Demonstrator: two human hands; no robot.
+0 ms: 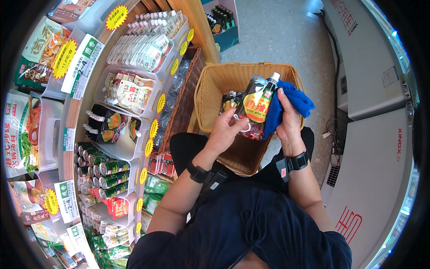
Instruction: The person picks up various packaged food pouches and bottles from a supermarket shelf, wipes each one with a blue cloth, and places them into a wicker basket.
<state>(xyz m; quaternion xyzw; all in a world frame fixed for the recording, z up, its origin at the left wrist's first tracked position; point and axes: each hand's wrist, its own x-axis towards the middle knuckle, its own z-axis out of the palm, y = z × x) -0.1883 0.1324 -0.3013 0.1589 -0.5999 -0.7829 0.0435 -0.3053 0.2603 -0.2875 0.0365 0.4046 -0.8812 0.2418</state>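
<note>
My left hand [231, 129] grips the lower left edge of a spouted sauce pouch [257, 104], thumb across its front. The pouch is black and yellow, bears writing and has a white screw cap at its top. Behind and along its right side, my right hand [288, 116] holds a bunched blue cloth [295, 99] against it. Both hands are above a tan wicker basket [210, 84], which stands between my knees. Inside the basket, other dark pouches [231, 97] with spouts are partly hidden by my left hand and the held pouch.
To the left, a shelf carries plastic bins of black pouches [107, 122], light sauce pouches [134, 90] and green cans [114, 175]. A brown wicker basket [188, 77] stands beside the shelf. White cabinets [373, 144] line the right, with a cable [337, 60] along them.
</note>
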